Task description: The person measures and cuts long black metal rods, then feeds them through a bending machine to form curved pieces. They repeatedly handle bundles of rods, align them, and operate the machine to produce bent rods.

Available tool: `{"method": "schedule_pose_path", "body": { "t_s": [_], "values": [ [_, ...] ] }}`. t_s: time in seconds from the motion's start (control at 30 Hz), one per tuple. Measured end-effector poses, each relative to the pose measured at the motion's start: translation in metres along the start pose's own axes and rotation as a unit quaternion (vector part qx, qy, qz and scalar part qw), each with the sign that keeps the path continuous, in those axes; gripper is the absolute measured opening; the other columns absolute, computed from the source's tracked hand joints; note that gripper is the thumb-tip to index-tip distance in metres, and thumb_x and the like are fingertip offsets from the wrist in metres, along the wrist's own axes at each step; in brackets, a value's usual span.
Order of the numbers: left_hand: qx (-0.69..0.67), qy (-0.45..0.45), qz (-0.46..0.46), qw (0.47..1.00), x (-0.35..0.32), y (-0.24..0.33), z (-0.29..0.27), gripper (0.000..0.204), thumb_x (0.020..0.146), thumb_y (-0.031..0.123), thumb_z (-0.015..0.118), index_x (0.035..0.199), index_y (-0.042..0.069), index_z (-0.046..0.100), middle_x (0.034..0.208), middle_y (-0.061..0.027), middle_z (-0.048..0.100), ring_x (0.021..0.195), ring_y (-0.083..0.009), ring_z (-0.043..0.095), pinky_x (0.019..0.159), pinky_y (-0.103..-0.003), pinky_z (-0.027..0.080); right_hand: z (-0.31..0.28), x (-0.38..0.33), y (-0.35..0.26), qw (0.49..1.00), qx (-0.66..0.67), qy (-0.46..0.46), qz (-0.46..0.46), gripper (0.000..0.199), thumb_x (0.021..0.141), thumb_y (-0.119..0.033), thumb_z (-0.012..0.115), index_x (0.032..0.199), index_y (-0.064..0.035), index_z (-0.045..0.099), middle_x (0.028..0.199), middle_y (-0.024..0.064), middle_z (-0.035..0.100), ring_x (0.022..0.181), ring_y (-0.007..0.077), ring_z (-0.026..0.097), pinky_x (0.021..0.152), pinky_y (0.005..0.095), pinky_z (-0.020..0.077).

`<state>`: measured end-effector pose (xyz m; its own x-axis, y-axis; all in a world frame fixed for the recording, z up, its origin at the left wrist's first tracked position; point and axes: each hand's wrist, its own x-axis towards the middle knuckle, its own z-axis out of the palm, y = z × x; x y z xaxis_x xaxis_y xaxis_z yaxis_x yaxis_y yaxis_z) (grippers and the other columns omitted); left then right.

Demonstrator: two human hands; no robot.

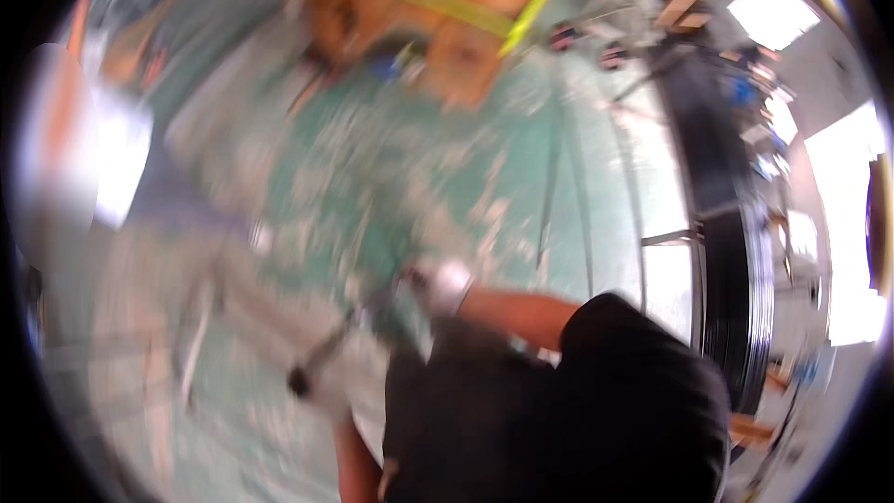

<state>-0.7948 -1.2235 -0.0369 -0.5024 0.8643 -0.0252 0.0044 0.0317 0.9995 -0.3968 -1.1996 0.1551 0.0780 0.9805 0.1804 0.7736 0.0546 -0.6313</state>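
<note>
Motion blur smears most of the picture. My right hand (pixel 445 285), in a pale glove, reaches out in front of my dark clothing (pixel 559 410). Its fingers look closed around the upper end of a long, thin dark tool (pixel 349 326); the exact kind is too blurred to name. That tool slants down to the left and ends in a black tip. My left hand (pixel 328 402), a pale smear above the left forearm, is close to the black tip. Whether it touches the tool, and how its fingers lie, cannot be made out.
The green floor (pixel 317 177) is worn in patches. An orange piece of equipment with yellow edges (pixel 419 14) stands ahead. Cables (pixel 577 177) run along the floor. A long black bench-like structure (pixel 722 224) lies to the right, near bright windows (pixel 773 11). Pale, blurred shapes fill the left.
</note>
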Motion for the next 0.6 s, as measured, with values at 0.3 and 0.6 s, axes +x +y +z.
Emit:
{"method": "schedule_pose_path", "body": {
  "t_s": [0.3,0.6],
  "values": [
    [0.199,-0.049,0.073,0.976,-0.002,0.100,-0.016,0.018,0.106,0.008,0.067,0.115,-0.007,0.070,0.108,-0.0125,0.072,0.099,-0.0273,0.067,0.092,-0.038,0.054,0.061,-0.049,-0.003,0.998,0.039,0.038,0.024,0.022,0.096,-0.021,0.073,0.115,-0.0101,0.072,0.092,0.0165,0.075,0.078,0.0402,0.073,0.069,0.0489,0.0598],
    [0.142,-0.050,0.103,0.983,0.014,0.132,0.019,0.014,0.100,0.003,0.071,0.108,-0.009,0.068,0.101,-0.0102,0.070,0.090,-0.0230,0.065,0.086,-0.036,0.054,0.044,-0.034,-0.015,0.994,0.021,0.066,0.081,0.026,0.100,-0.027,0.068,0.117,-0.0078,0.071,0.091,0.0196,0.075,0.082,0.0433,0.073,0.072,0.0522,0.0590]
  ]
}}
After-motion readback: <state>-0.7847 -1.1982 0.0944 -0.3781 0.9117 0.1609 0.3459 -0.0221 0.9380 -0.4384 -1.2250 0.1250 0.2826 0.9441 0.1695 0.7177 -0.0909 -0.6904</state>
